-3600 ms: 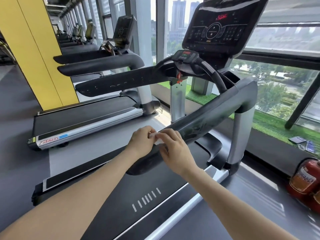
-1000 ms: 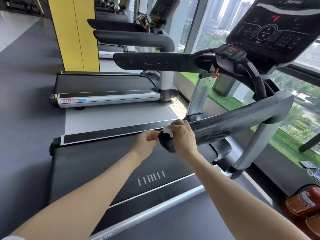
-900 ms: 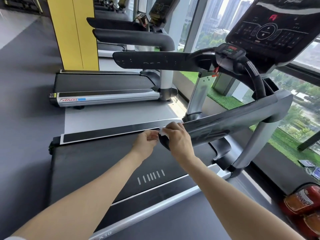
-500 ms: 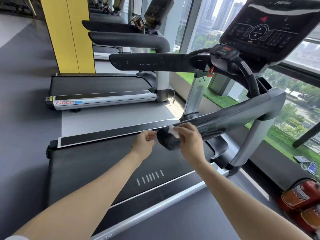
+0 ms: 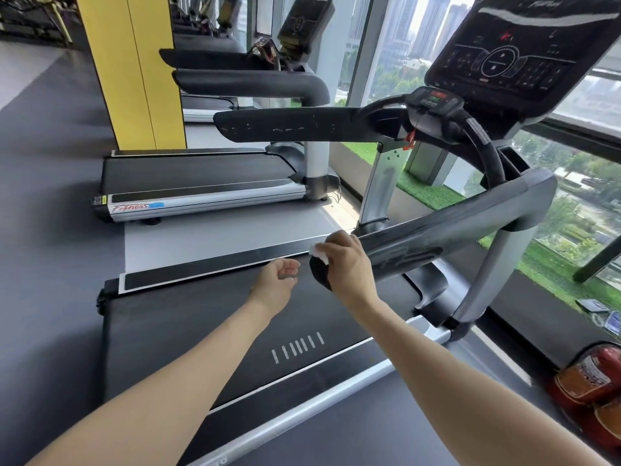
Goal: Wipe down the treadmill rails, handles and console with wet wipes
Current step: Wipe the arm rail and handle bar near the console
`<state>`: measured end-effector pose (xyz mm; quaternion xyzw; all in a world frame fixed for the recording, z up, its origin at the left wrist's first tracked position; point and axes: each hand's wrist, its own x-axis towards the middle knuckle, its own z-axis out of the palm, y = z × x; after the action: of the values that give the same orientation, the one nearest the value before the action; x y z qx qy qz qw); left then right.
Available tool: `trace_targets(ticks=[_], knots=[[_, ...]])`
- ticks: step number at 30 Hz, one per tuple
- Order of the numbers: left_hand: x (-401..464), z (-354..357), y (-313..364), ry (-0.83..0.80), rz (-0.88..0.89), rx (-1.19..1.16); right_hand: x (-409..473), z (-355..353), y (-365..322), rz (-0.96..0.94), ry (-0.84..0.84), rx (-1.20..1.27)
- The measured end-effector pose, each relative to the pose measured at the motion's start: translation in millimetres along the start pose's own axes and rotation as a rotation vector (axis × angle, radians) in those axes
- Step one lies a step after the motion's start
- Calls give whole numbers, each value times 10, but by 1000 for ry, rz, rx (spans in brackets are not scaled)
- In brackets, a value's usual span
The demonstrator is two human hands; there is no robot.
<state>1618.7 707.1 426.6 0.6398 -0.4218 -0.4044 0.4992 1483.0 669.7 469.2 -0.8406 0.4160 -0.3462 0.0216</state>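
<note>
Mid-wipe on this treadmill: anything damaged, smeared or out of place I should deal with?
Whitish marks dot the top of the far handrail, unlike the near handrail, whose end the right hand is wiping with the wet wipe. Nothing looks broken or spilled.

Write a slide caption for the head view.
Right hand presses a wet wipe onto the treadmill handrail end; left hand hovers beside.

- I am reaching both bare forearms forward and up from the bottom of the view, the two converging toward the middle.
- My right hand [image 5: 347, 264] is lying knuckles up, fingers curled down, pinching a white wet wipe [image 5: 319, 253] at the fingertips.
- My left hand [image 5: 275, 284] is hovering just beside it, palm turned inward, fingers loosely curled and holding nothing.
- My hands are sitting close together without touching.
</note>
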Motion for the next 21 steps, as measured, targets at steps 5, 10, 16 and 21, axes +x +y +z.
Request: trace_targets(ticks=[5,10,16,21], knots=[[21,8,-33,5,-7,8,-72,110,111,-226,-100,-197],[-30,72,-49,-24,-10,2,-192,148,150,-401,-5,-396],[-138,34,-112,-19,17,95,-469,295,307,-273,-180,-362],[-163,-78,-198,-30,-18,132,-551,6,177,-278,-274,-296]])
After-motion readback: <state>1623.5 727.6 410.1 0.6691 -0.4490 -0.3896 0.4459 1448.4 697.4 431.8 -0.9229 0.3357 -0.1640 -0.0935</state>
